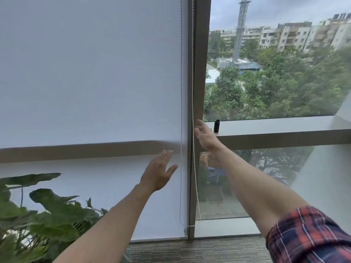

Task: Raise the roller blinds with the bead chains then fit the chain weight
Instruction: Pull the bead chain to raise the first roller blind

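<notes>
A white roller blind (91, 76) hangs fully down over the left window, reaching the floor. Its white bead chain (193, 76) runs down the window frame and loops near the floor. A thinner grey chain (181, 92) hangs just left of it, in front of the blind's edge. My right hand (204, 134) is open, fingers spread, right beside the white chain at sill height. My left hand (159, 170) is open lower down, in front of the blind, just left of the grey chain. A small black cylinder, the chain weight (216, 126), stands upright on the sill.
The right window pane is uncovered, with a grey sill (275, 125) and crossbar. A large-leafed green plant (38, 211) stands at the lower left, close to the blind. Carpet (199, 251) runs along the base of the window.
</notes>
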`<state>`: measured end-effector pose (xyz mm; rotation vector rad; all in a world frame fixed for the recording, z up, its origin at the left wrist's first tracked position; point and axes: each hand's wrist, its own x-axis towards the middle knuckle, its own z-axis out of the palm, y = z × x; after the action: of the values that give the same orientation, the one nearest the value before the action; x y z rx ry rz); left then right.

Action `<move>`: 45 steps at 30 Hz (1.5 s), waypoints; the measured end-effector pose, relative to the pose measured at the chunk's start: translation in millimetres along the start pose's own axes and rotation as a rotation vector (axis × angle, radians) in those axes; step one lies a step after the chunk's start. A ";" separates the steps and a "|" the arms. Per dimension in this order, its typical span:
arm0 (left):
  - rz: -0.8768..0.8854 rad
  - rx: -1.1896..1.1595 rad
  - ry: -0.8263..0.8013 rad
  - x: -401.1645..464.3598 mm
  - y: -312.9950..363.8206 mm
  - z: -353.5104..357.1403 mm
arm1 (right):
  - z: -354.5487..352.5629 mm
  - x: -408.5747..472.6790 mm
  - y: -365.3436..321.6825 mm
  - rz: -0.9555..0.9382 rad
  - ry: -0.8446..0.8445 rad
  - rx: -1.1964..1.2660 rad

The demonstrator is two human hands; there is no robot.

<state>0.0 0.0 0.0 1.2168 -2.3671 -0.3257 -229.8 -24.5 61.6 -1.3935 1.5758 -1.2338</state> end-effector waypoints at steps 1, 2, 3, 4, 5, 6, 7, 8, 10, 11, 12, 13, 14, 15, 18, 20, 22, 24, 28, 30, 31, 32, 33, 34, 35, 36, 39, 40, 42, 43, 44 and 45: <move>0.000 -0.032 -0.015 0.8 1.2 1.5 | 1.3 3.0 -0.9 -0.015 -0.006 -0.002; -0.008 -0.056 -0.035 2.2 3.3 1.1 | 1.8 3.3 -4.2 -0.012 0.001 -0.019; -0.015 -0.066 -0.048 3.5 5.0 2.4 | 3.2 5.8 -5.7 -0.002 0.021 -0.018; -0.027 -0.081 -0.066 3.7 9.2 1.6 | 5.3 6.8 -9.2 0.012 0.046 -0.017; -0.033 -0.088 -0.073 5.5 11.1 2.9 | 6.9 10.0 -10.0 0.028 0.064 -0.023; -0.032 -0.094 -0.075 6.2 13.4 3.4 | 8.5 11.5 -11.5 0.039 0.070 -0.047; -0.029 -0.099 -0.077 7.2 14.7 3.6 | 9.1 14.0 -12.7 0.039 0.067 -0.074; -0.024 -0.105 -0.077 8.3 16.4 2.9 | 8.5 17.0 -14.3 0.034 0.068 -0.099; -0.021 -0.118 -0.078 9.3 19.6 3.4 | 8.0 23.2 -14.8 0.004 0.114 -0.119; -0.025 -0.130 -0.078 9.8 20.8 3.1 | 8.5 24.4 -14.4 -0.008 0.151 -0.108; -0.030 -0.148 -0.076 10.7 21.7 3.4 | 9.3 24.4 -14.1 -0.019 0.175 -0.095; -0.036 -0.162 -0.074 11.4 22.5 3.2 | 10.4 23.1 -12.8 -0.029 0.177 -0.091; -0.040 -0.175 -0.066 12.0 23.1 3.0 | 11.7 21.3 -10.9 -0.041 0.159 -0.095; -0.047 -0.184 -0.059 12.8 23.7 2.8 | 13.2 19.7 -9.1 -0.052 0.139 -0.105; -0.067 -0.213 -0.045 15.0 25.3 4.7 | 14.0 18.1 -6.6 -0.054 0.144 -0.139; -0.080 -0.232 -0.043 16.1 26.7 6.2 | 13.6 20.2 -11.2 -0.049 0.138 -0.110; -0.085 -0.239 -0.042 16.4 27.1 7.2 | 14.1 25.0 -16.2 -0.046 0.117 -0.080; -0.083 -0.245 -0.035 14.9 26.7 7.5 | 14.5 29.3 -19.8 -0.047 0.100 -0.039; -0.100 -0.279 -0.026 10.2 19.7 6.9 | 17.4 30.8 -19.3 -0.108 0.136 0.026; -0.104 -0.298 -0.018 10.7 18.0 6.8 | 18.7 26.2 -17.3 -0.115 0.165 0.056; -0.097 -0.307 -0.012 12.1 19.2 7.0 | 18.4 23.3 -16.0 -0.121 0.175 0.078; -0.087 -0.317 -0.006 14.2 21.0 7.1 | 18.1 20.6 -14.9 -0.132 0.180 0.100; -0.078 -0.328 -0.003 16.7 23.6 7.2 | 17.5 17.3 -13.7 -0.144 0.185 0.116; -0.070 -0.340 -0.002 19.3 26.6 7.9 | 16.8 13.9 -12.3 -0.152 0.193 0.126; -0.063 -0.354 -0.003 21.6 29.7 8.9 | 15.9 10.5 -10.8 -0.155 0.206 0.132; -0.054 -0.369 -0.005 23.6 33.0 10.1 | 15.0 7.3 -9.5 -0.156 0.219 0.139; -0.029 -0.418 0.017 28.2 42.7 15.9 | 11.0 -2.8 -4.3 -0.146 0.229 0.191; -0.038 -0.436 0.028 29.7 46.1 17.5 | 9.9 -6.6 -2.7 -0.144 0.223 0.209; -0.071 -0.477 0.054 33.7 52.7 19.4 | 8.3 -14.0 0.1 -0.142 0.214 0.231; -0.080 -0.506 0.071 35.3 56.0 20.2 | 7.6 -18.2 1.4 -0.142 0.212 0.243; -0.083 -0.537 0.087 36.7 59.1 20.8 | 7.4 -22.5 2.3 -0.145 0.211 0.256; -0.083 -0.564 0.100 37.2 62.2 21.1 | 7.5 -26.5 3.4 -0.148 0.209 0.265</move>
<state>-73.2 5.9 17.6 1.0240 -1.9456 -0.8688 -219.0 -0.3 53.6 -1.2599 1.3990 -1.6580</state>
